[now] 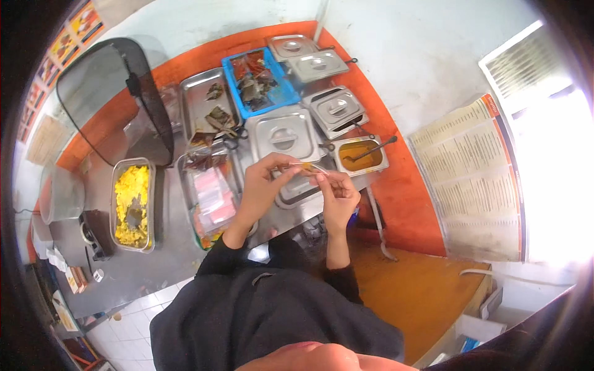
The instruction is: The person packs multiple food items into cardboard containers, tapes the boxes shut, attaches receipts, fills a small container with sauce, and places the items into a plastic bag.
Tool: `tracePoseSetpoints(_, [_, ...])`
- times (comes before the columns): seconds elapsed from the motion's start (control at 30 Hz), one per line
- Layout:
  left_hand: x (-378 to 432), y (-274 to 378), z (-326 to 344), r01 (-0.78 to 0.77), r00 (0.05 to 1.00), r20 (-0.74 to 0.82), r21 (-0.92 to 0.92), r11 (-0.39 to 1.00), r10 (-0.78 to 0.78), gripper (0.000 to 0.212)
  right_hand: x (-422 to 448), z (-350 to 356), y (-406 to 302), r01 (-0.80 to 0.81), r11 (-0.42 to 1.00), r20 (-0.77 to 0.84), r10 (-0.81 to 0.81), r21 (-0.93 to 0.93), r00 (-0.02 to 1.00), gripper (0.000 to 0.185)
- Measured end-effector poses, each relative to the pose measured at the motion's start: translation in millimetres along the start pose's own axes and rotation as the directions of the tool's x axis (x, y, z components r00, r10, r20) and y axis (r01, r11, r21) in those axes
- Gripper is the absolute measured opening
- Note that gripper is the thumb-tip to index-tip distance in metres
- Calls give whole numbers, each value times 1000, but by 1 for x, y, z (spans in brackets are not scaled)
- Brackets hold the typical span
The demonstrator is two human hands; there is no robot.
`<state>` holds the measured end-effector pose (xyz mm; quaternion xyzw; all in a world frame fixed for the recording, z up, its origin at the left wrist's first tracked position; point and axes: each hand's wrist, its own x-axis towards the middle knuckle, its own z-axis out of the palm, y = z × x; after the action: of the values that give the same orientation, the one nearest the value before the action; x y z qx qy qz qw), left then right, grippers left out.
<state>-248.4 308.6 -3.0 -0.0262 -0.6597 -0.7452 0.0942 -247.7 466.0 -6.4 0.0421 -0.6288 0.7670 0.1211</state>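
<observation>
Between my two hands, over the table's front edge, is a small clear plastic bag (pixel 306 169) with something yellow-orange in it. The fingertips of my left hand (pixel 271 178) pinch its left end. My right hand (pixel 341 192) grips the right end between thumb and fingers. Under the hands is a metal lid (pixel 297 188), partly hidden. A larger lidded steel pan (pixel 283 134) stands just behind them. To the right, an open steel pan (pixel 345 163) holds orange-brown liquid with a ladle (pixel 371 150) in it.
Left of my left arm, a tray (pixel 183 185) holds pink-and-white plastic packets (pixel 213 197). Beyond it are a steel tray (pixel 199 88) with dark packets, scissors (pixel 235 135) and a blue basket (pixel 246 111). Further left stand a tub of yellow food (pixel 132 185) and a mesh food cover (pixel 153 92).
</observation>
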Motion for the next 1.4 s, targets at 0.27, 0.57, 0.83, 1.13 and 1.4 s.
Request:
tracePoseSetpoints(0.27, [-76, 39, -132, -117, 989, 82, -36, 992, 120, 7, -105, 101, -16, 39, 999, 78, -41, 35, 996, 8])
tracePoseSetpoints(0.57, [-165, 74, -264, -605, 797, 82, 115, 788, 599, 16, -220, 215, -40, 397, 904, 262, -349, -160, 900, 16])
tracePoseSetpoints(0.83, [-195, 81, -306, -605, 794, 60, 176, 777, 605, 20, -241, 257, -53, 445, 855, 424, -311, -267, 851, 20])
tracePoseSetpoints(1.13, [-197, 105, -341, -490, 832, 88, 580, 650, 548, 21, -212, 293, -33, 535, 827, 610, -337, -171, 717, 21])
tracePoseSetpoints(1.4, [-201, 109, -354, -202, 817, -238, 734, 648, 525, 19, -165, 329, -5, 387, 919, 682, -234, -77, 692, 19])
